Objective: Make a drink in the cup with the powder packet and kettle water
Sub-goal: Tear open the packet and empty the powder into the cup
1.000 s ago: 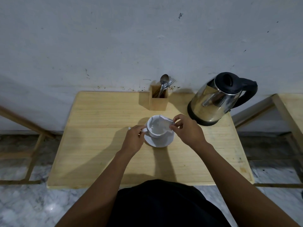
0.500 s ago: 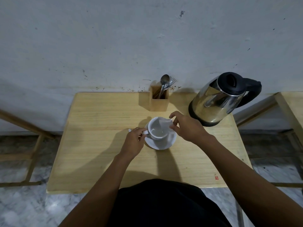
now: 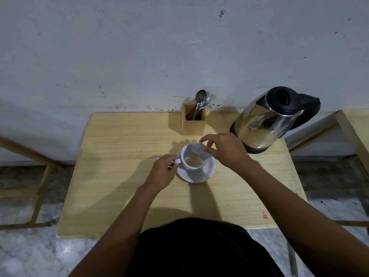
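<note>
The wooden table (image 3: 119, 186) fills the middle of the frame, pushed against the wall. At its upper right stands the kettle (image 3: 267, 120), near the cup for the pour that seems to come next. The right hand (image 3: 225, 150) pinches the packet (image 3: 199, 151) tilted over the cup's rim, so the powder falls inside; a brown heap lies at the bottom. The left hand (image 3: 162, 171) is closed on the handle, probably to steady the cup (image 3: 192, 159), at centre frame on its saucer (image 3: 201, 175).
</note>
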The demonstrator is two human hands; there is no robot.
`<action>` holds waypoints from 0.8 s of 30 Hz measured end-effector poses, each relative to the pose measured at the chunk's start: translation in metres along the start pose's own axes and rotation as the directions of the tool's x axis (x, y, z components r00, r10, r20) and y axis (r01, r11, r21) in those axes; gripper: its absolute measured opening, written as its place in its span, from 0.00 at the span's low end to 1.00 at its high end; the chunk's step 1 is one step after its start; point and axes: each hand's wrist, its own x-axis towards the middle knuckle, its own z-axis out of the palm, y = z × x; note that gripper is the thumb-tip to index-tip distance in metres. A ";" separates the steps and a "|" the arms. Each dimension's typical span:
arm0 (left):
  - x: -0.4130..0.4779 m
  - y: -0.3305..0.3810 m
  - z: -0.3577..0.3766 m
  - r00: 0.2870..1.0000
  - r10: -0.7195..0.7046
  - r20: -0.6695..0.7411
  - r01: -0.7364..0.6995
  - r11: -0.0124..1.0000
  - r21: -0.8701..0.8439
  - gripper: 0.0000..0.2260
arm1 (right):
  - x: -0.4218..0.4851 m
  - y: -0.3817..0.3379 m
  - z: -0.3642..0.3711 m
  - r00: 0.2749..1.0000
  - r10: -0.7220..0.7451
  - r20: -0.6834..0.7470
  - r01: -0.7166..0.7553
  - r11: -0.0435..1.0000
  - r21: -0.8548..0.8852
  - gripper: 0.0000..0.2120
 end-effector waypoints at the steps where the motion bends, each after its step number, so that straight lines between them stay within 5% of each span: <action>1: 0.001 0.001 -0.001 1.000 -0.012 0.015 0.012 1.000 0.001 0.11 | 0.000 0.000 0.000 1.000 -0.004 -0.011 0.004 1.000 0.002 0.12; 10: 0.020 0.024 -0.006 0.995 0.104 -0.005 -0.102 0.985 0.136 0.17 | 0.001 -0.005 -0.003 0.995 -0.083 -0.057 0.086 0.995 0.046 0.11; 16: 0.034 0.037 0.000 0.991 0.134 -0.028 -0.128 0.979 0.159 0.07 | 0.004 -0.009 0.002 0.973 -0.204 -0.107 0.205 0.979 0.000 0.10; 24: 0.035 0.037 0.002 0.992 0.096 -0.077 -0.090 0.993 0.080 0.05 | 0.003 0.001 -0.007 0.995 0.102 0.009 -0.102 0.984 0.144 0.07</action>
